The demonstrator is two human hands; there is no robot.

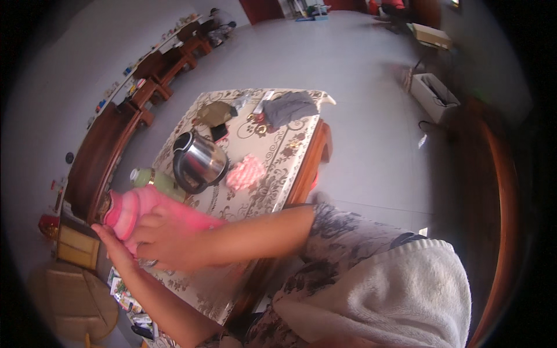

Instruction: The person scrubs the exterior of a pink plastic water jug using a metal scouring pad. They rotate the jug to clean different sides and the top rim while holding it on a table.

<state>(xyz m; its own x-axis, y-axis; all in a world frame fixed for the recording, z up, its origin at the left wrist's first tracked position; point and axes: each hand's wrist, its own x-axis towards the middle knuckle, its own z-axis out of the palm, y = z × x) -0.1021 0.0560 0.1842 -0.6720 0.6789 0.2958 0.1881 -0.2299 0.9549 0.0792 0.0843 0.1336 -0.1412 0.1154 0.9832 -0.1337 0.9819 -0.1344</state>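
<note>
A pink thermos flask (136,209) lies tilted over the near end of a low table (290,145) covered with a cream patterned cloth. My right hand (165,240) wraps around its body. My left hand (113,243) touches the flask from below, near its rounded top end. A steel electric kettle (200,162) stands just beyond the flask, with a green bottle (154,181) beside it on the left. A pink checked cloth (246,173) lies to the right of the kettle.
A grey folded cloth (290,107), a dark lid-like object (213,113) and small items sit at the table's far end. Dark wooden benches (104,151) run along the left wall. An open white box (434,95) stands on the grey floor at right.
</note>
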